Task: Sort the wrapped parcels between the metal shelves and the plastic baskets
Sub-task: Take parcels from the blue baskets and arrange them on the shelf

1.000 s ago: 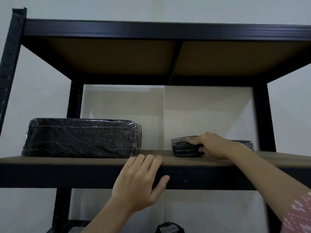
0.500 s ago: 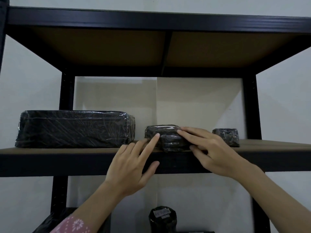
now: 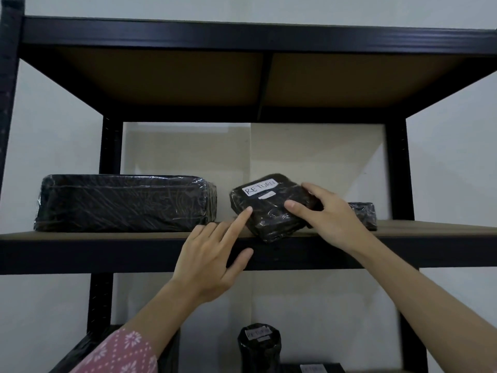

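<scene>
Head camera, looking up at a black metal shelving unit [image 3: 258,33] against a pale wall. On the middle shelf [image 3: 80,254], a small black parcel [image 3: 266,211] wrapped in clear film is tilted up on the shelf's front edge, its top face turned toward the camera; a white label [image 3: 259,187] on it reads "RETURN". The right hand [image 3: 330,214] has this parcel in its grip, fingers curled over the right end and the index finger laid across the top face. The left hand [image 3: 212,254] has a wide, relaxed grip that holds nothing: its index fingertip touches the parcel's left lower edge, the other fingers lie on the shelf's front lip and the thumb sits against the dark front rail. Left of that hand, near but apart from the tilted parcel, a large black film-wrapped parcel [image 3: 125,203] lies flat on the same shelf. Just behind the right hand, a smaller wrapped parcel [image 3: 363,214] sits on the shelf, partly hidden by the wrist. Below both hands, on the lower level, stands an upright black cylindrical parcel [image 3: 259,345] with a white label, and beside it a flat dark parcel [image 3: 314,368] shows at the bottom edge. A pink patterned sleeve [image 3: 121,354] covers the left forearm.
</scene>
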`<action>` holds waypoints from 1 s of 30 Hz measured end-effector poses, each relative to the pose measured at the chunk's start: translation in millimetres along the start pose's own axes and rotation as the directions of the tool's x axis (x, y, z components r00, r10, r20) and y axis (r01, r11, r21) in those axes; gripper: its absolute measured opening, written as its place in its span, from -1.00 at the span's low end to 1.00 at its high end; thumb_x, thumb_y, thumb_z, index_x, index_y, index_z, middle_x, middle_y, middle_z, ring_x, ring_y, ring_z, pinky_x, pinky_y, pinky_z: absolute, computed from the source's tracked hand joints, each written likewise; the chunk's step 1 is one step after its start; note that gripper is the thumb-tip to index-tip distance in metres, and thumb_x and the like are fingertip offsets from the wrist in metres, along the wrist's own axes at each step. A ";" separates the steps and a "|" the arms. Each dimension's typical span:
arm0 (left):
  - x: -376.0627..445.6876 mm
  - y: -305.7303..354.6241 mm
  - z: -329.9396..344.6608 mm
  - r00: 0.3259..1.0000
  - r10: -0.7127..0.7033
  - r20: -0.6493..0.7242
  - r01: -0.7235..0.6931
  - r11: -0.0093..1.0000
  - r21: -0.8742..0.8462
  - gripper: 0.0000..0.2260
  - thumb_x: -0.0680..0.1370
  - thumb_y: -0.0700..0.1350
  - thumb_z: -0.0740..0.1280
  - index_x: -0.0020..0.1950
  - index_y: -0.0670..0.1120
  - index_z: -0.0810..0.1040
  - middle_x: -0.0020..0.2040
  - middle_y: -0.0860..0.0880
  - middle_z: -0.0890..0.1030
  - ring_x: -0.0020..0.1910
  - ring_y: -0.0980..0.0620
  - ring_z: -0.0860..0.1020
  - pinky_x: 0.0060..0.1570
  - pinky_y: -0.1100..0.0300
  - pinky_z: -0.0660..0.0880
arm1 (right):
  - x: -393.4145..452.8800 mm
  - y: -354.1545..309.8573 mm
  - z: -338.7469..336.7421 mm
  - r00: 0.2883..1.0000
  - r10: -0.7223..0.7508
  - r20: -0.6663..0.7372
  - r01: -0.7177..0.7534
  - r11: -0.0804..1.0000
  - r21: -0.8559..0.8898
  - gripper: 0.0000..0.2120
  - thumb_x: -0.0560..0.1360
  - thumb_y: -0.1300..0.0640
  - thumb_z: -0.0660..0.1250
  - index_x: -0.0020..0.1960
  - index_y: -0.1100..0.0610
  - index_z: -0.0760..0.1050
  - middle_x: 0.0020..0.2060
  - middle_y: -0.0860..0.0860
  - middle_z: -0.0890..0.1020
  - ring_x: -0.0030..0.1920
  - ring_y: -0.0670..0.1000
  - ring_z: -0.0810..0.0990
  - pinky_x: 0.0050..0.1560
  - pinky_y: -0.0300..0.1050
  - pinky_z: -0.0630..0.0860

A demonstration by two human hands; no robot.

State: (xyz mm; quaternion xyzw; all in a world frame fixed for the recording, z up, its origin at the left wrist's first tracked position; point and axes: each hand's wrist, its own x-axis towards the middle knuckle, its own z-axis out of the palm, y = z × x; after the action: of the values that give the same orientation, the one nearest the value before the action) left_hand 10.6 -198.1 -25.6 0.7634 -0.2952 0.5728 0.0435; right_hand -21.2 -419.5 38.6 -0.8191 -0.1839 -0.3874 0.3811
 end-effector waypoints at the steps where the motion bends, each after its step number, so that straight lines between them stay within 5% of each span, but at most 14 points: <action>1: 1.5 2.1 -1.4 0.999 -0.042 -0.008 0.041 0.998 -0.048 -0.46 0.55 0.15 0.08 0.45 -0.09 0.23 -0.05 0.01 0.61 -0.22 0.05 0.50 -0.13 0.22 0.28 | -1.4 0.8 1.8 0.999 -0.042 -0.024 0.042 0.999 0.025 -0.50 0.42 -0.11 0.38 0.31 0.01 0.42 0.02 -0.12 0.54 0.08 -0.09 0.49 0.08 -0.27 0.34; 5: 8.3 11.2 -2.8 0.984 -0.172 -0.047 0.162 0.973 -0.167 -0.37 0.51 0.30 0.04 0.44 -0.07 0.25 -0.03 0.03 0.65 -0.15 0.04 0.59 0.00 0.23 0.29 | -2.9 5.6 7.7 0.983 -0.144 -0.118 0.153 0.985 0.079 -0.40 0.35 -0.14 0.44 0.33 -0.04 0.35 0.16 -0.09 0.53 0.17 -0.09 0.49 0.22 -0.16 0.42; 10: 16.8 16.3 0.7 0.977 -0.202 -0.072 0.187 0.967 -0.175 -0.42 0.54 0.21 0.02 0.49 -0.03 0.11 0.01 0.07 0.64 -0.09 0.09 0.59 0.07 0.29 0.18 | -2.2 1.2 11.4 0.975 -0.130 -0.179 0.155 0.979 0.133 -0.39 0.30 -0.04 0.51 0.26 -0.04 0.32 0.12 -0.14 0.50 0.11 -0.20 0.47 0.10 -0.35 0.37; 15: 17.4 16.4 1.1 0.986 -0.162 -0.041 0.156 0.980 -0.124 -0.45 0.55 0.11 0.04 0.51 0.01 0.01 0.09 0.02 0.63 -0.03 0.15 0.55 0.04 0.31 0.12 | 2.5 2.0 8.8 0.998 -0.024 -0.063 0.031 0.994 0.109 -0.01 0.22 -0.01 0.58 0.46 -0.01 0.06 0.19 -0.08 0.42 0.21 -0.09 0.40 0.24 -0.16 0.31; 18: 14.3 16.2 2.9 0.989 -0.142 -0.031 0.136 0.980 -0.147 -0.41 0.54 0.11 0.02 0.52 0.03 -0.13 0.17 0.00 0.60 0.01 0.16 0.54 0.06 0.29 0.17 | 4.5 6.6 5.9 0.999 -0.035 0.024 0.032 0.992 0.122 -0.02 0.20 0.00 0.59 0.45 -0.07 0.09 0.31 -0.10 0.40 0.32 -0.08 0.35 0.39 -0.06 0.27; 21: 12.4 11.3 5.9 0.989 -0.145 -0.018 0.143 0.987 -0.079 -0.40 0.56 0.10 0.03 0.49 -0.23 0.08 -0.06 -0.01 0.66 -0.12 0.08 0.60 0.01 0.26 0.21 | 3.7 10.5 5.4 0.999 -0.039 0.037 0.036 0.996 0.076 -0.03 0.20 -0.05 0.59 0.43 -0.12 0.09 0.32 -0.10 0.41 0.34 -0.07 0.34 0.34 -0.13 0.25; 24: 12.9 9.2 5.5 0.988 -0.153 -0.021 0.152 0.988 -0.022 -0.49 0.58 0.04 0.01 0.40 -0.27 0.30 -0.34 0.04 0.60 -0.35 0.09 0.55 -0.08 0.25 0.33 | 2.7 10.9 6.1 0.999 -0.050 0.012 0.049 0.998 0.042 -0.02 0.20 -0.06 0.58 0.44 -0.10 0.08 0.33 -0.10 0.40 0.35 -0.08 0.32 0.29 -0.19 0.23; 30: 13.7 11.1 1.7 0.984 -0.166 -0.067 0.165 0.986 -0.026 -0.52 0.57 0.00 0.04 0.36 -0.25 0.38 -0.42 0.06 0.55 -0.44 0.11 0.50 -0.21 0.20 0.46 | -1.2 5.9 5.9 0.998 -0.057 -0.008 0.057 0.998 0.009 -0.03 0.21 -0.09 0.57 0.45 -0.10 0.07 0.31 -0.17 0.38 0.32 -0.12 0.32 0.30 -0.18 0.24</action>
State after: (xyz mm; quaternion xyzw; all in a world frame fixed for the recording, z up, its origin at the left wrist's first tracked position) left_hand 8.8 -213.4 -16.8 0.7645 -0.2350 0.5904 0.1089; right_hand -15.5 -418.8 32.4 -0.8102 -0.2075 -0.4004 0.3743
